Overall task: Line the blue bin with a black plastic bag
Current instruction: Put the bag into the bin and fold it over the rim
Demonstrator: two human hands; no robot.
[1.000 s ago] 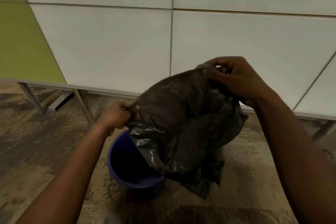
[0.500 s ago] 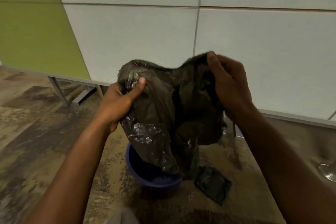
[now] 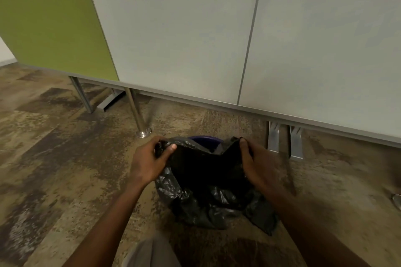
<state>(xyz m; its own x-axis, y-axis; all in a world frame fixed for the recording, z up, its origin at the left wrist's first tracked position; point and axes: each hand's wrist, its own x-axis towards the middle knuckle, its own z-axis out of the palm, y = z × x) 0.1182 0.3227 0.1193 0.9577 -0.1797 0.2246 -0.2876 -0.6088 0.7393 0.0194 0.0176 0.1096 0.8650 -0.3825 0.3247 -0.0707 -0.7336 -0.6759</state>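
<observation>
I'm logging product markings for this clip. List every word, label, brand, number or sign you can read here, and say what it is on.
None: no readable text shows anywhere in this view.
Black plastic bag: plain and crinkled, no print visible.
Blue bin: only a sliver of its rim shows, unmarked.
White cabinet panels and green panel: blank.
Left hand and right hand grip the bag's opening and cover parts of it.

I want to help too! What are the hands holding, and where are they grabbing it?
Both hands hold the black plastic bag by its top edge: left hand on one side, right hand on the other.
</observation>
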